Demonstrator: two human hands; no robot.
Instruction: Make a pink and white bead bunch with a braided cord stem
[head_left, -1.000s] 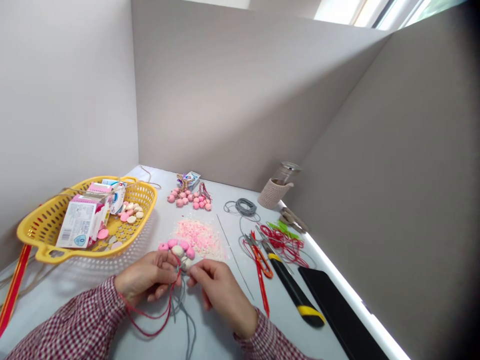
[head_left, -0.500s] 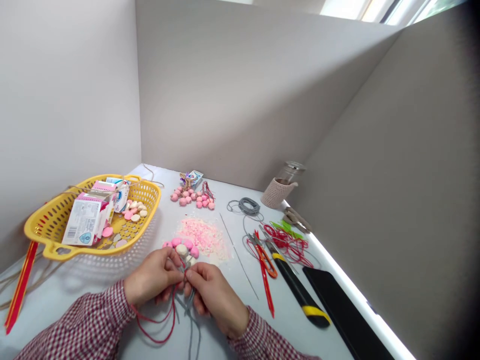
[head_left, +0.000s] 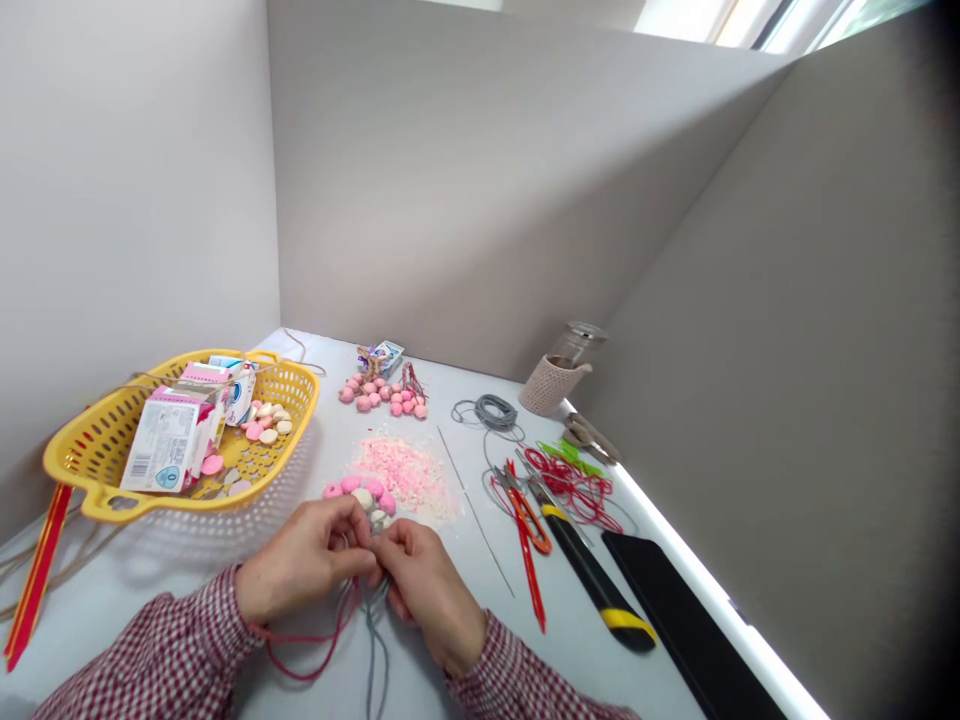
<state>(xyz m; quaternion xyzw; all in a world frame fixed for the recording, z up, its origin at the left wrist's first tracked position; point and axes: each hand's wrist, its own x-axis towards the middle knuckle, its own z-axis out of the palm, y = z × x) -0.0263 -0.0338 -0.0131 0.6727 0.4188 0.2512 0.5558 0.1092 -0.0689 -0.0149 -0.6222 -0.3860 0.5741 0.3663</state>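
Two bare hands, left hand (head_left: 301, 562) and right hand (head_left: 429, 595), meet at pink-and-cream round beads (head_left: 365, 494). Fingers (head_left: 394, 540) pinched closed on thin red and grey cords (head_left: 311, 640).

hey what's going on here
A person is working with both hands. The left hand and right hand hold a cluster of pink and cream beads between them, with a red cord and a grey cord hanging below. Just behind lies a heap of pink crumbs, with more pink beads further back. A yellow basket sits off to the left.
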